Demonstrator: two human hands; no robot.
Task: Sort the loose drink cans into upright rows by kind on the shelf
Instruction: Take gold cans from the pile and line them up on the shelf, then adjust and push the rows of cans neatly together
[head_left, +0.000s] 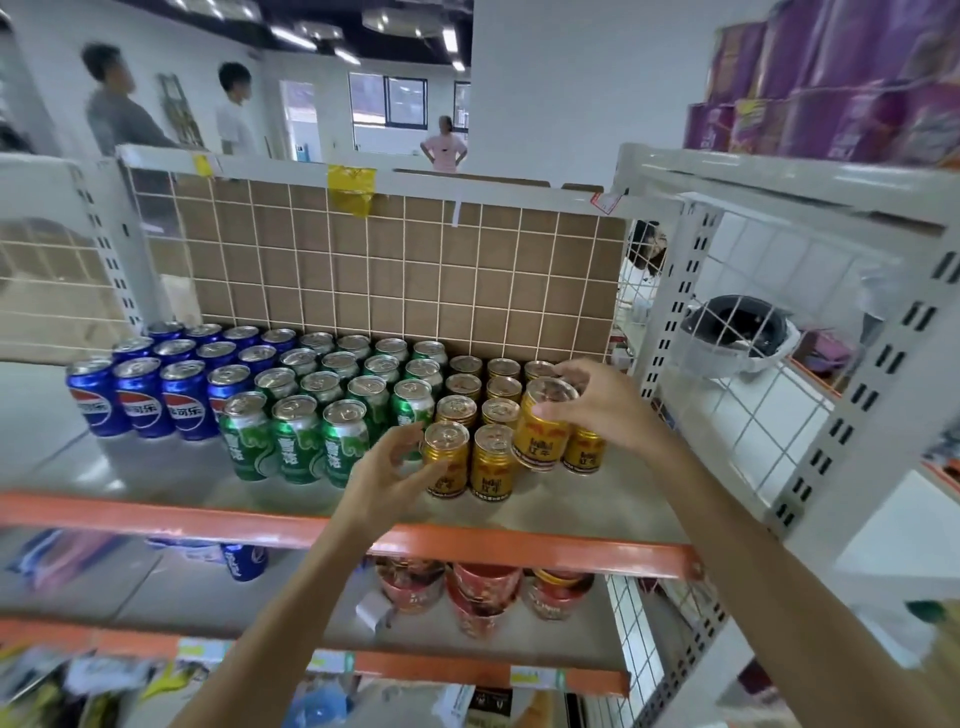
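On the pale grey shelf board (613, 499) with its orange front rail (156, 517), the cans stand upright in blocks by kind. Furthest left are the blue cola cans with the red, white and blue emblem (139, 397), in rows running back toward the brown tiled back panel behind a white wire grid (395, 270). Just beside them come the green soda cans with silver lids (296, 441), several rows deep and packed close, their front row standing nearer the shelf edge than the blue ones.

Next is the left hand (387, 470), reaching up from below the rail. Its fingers are loosely spread and gently curved, close to the side of the front gold can with the silver lid (445, 457); whether they touch it is hard to tell, and they do not close round it.

Right of that the short gold energy-drink cans (491, 462) stand in narrow rows going back to the panel. Above the front of this block the right hand (605, 402) holds a tilted gold can with a red emblem (543, 423), fingers and thumb curled round its upper part, the can leaning and lifted in front of the standing gold ones.

Furthest right is the white perforated steel upright (675, 306) and a white wire side panel (753, 395).
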